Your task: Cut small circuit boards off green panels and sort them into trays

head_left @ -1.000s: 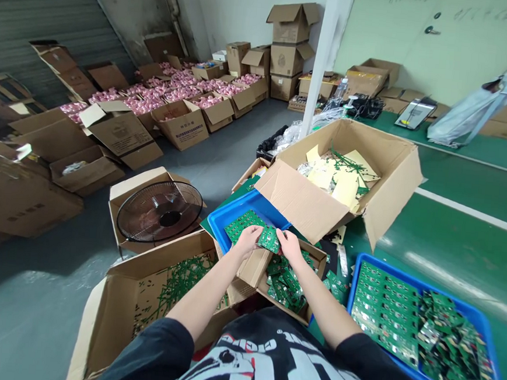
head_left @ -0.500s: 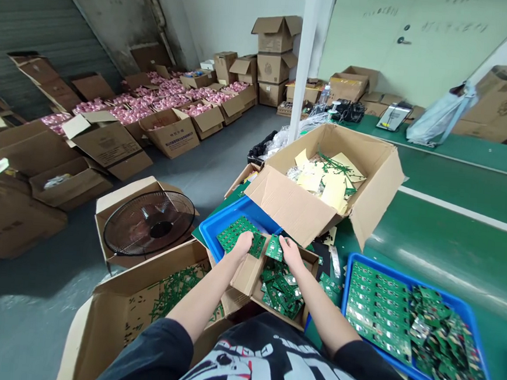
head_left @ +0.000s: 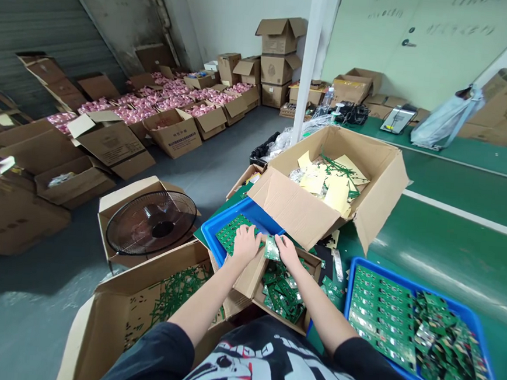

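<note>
My left hand (head_left: 246, 243) has its fingers curled over the right end of a green circuit board panel (head_left: 231, 233), and its palm hides that end. The panel lies over a blue tray (head_left: 210, 231). Close beside it, my right hand (head_left: 287, 252) pinches a small circuit board (head_left: 272, 248) between thumb and fingers. Below the hands, an open cardboard box (head_left: 315, 266) holds a heap of loose small circuit boards (head_left: 283, 291). Whether the small board touches the panel is hidden by the left fingers.
At right, a blue tray (head_left: 474, 313) holds rows of board panels and a pile of small boards. A large carton (head_left: 383, 182) with yellow sheets and green strips stands ahead. Left are a carton (head_left: 94, 324) of green scraps and a black fan (head_left: 152, 223).
My left hand has shifted further over the panel, with its fingers now spread across the top of its end. My right hand still pinches the small board, now slightly turned. The view has shifted a little.
</note>
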A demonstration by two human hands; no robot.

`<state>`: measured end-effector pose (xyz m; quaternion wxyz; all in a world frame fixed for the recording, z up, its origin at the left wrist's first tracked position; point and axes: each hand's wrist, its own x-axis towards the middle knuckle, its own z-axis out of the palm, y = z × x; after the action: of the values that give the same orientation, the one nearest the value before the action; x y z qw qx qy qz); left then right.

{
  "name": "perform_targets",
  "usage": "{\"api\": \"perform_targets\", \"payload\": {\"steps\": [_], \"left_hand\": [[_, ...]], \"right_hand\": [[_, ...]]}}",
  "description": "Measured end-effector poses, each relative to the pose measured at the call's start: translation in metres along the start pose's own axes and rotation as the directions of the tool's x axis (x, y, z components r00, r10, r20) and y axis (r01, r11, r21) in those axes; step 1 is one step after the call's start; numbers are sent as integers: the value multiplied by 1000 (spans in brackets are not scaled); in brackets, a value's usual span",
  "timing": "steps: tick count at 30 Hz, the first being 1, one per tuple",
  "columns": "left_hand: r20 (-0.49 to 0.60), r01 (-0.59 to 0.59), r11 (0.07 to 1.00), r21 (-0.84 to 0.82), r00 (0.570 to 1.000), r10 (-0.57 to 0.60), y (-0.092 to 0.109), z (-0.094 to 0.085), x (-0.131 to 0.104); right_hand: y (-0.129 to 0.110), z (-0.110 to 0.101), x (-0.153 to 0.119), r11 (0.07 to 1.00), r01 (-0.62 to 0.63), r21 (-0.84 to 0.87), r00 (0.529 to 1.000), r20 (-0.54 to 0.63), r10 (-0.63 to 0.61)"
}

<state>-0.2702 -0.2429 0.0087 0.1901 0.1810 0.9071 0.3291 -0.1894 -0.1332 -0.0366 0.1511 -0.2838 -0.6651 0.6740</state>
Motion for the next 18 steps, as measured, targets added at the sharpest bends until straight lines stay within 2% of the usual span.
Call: {"api": "perform_targets", "payload": {"steps": [4, 8, 11, 14, 16, 18], "left_hand": [[20, -46, 997, -67, 999, 47, 8, 12, -4], [-42, -40, 993, -107, 998, 36, 10, 17, -6], [-70, -13, 994, -111, 998, 6, 10, 13, -7], [-79, 19, 994, -107, 996, -27, 11, 11, -5], [-80, 40, 993, -110, 996, -49, 13, 12, -3], [-75, 60, 991, -118, 995, -69, 13, 13, -1]], "right_hand": [[-10, 14, 4, 1000, 26, 13, 1000, -15, -26], [-16, 28, 2, 1000, 9, 0, 1000, -23, -9], [-17, 32, 1, 991, 53, -122, 998, -12, -54], [-16, 34, 2, 948, 117, -297, 986, -79, -146], [-15, 35, 5, 929, 81, -362, 986, -105, -126], [-13, 37, 9, 940, 7, -341, 989, -135, -57]]}}
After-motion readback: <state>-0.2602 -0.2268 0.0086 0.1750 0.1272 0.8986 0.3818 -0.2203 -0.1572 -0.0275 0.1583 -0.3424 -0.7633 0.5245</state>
